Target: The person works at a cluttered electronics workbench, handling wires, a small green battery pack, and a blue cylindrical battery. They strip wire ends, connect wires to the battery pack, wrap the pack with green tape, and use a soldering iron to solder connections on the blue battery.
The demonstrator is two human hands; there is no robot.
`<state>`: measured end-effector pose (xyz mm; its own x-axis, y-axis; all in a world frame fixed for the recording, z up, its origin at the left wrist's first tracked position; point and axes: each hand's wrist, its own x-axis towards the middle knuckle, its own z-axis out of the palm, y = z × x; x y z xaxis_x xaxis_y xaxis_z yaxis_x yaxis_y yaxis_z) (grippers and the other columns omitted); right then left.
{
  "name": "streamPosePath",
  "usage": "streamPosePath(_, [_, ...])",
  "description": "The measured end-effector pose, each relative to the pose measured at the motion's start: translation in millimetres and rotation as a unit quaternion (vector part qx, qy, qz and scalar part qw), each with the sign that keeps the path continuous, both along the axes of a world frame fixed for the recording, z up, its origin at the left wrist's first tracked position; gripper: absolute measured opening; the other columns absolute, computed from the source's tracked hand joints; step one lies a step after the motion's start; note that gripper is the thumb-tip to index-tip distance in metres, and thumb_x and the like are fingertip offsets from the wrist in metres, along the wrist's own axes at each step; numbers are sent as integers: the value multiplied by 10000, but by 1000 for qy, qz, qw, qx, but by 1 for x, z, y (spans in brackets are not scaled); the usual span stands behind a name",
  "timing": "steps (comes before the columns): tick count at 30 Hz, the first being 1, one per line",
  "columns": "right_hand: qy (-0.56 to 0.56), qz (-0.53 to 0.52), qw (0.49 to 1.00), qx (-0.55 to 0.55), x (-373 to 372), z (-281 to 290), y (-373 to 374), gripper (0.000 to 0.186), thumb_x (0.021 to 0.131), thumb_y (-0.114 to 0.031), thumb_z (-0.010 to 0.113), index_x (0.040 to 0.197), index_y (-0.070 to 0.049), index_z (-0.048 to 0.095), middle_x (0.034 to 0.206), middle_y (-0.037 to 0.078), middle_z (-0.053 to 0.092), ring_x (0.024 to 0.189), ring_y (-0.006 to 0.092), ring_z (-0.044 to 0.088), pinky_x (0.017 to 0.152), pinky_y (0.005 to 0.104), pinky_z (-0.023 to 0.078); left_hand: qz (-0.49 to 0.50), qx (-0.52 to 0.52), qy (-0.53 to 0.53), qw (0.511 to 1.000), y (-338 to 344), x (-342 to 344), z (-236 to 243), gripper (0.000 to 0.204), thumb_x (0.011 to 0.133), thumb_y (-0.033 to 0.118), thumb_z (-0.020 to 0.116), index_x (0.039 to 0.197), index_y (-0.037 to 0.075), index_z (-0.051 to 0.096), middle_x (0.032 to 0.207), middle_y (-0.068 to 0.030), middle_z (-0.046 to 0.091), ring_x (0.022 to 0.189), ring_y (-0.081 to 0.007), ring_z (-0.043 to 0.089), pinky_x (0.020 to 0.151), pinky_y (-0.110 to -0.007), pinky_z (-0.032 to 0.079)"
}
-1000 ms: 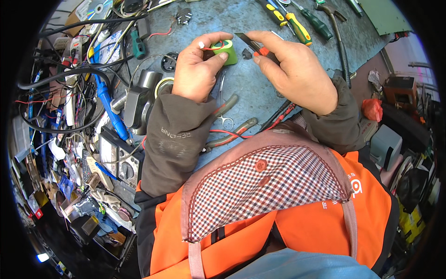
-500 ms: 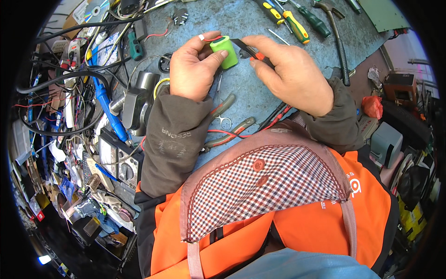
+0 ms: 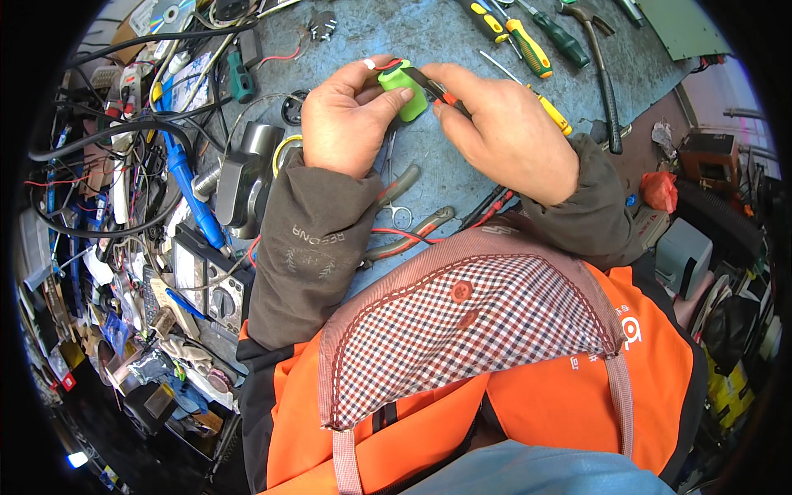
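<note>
A small green battery pack (image 3: 402,99) with a red wire and a white connector (image 3: 369,64) is gripped by my left hand (image 3: 345,124), whose thumb presses on its face. My right hand (image 3: 507,136) is closed on a black-and-orange utility knife (image 3: 436,89); the blade's end is at the top of the pack, its exact contact hidden. Below my hands lie scissors (image 3: 401,216) and grey-and-red cutters (image 3: 419,233).
Screwdrivers (image 3: 532,49), a yellow-handled screwdriver (image 3: 554,115) and a hammer (image 3: 609,103) lie on the blue bench (image 3: 441,177). Tangled cables, a blue soldering tool (image 3: 202,210), a multimeter (image 3: 223,301) and a black-and-silver device (image 3: 245,194) crowd the left. Assorted clutter fills the lower right.
My right hand has shifted slightly left and down, bringing the blade onto the top of the green pack. The pack is more upright, and the yellow-handled screwdriver beside my right hand is more exposed.
</note>
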<state>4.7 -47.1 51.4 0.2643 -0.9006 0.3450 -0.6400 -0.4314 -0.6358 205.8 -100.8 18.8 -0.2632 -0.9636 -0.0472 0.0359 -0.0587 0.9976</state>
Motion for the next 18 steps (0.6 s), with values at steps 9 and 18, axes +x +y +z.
streamPosePath(9, [10, -11, 1000, -10, 4, 0, 0, 293, 962, -98, 655, 1241, -9, 645, 830, 270, 691, 797, 482, 694, 665, 572, 550, 23, 16, -15, 999, 5, -2, 6, 423, 928, -73, 799, 1341, -58, 709, 1139, -113, 795, 1001, -136, 743, 888, -266, 607])
streamPosePath(18, [28, -13, 999, -12, 5, -2, 6, 399, 961, -68, 681, 1352, 8, 652, 986, 266, 728, 870, 455, 721, 730, 489, 576, 21, 2, -54, 998, 2, 1, 9, 341, 894, -61, 816, 1230, -61, 761, 1088, -133, 810, 974, -155, 757, 884, -288, 622])
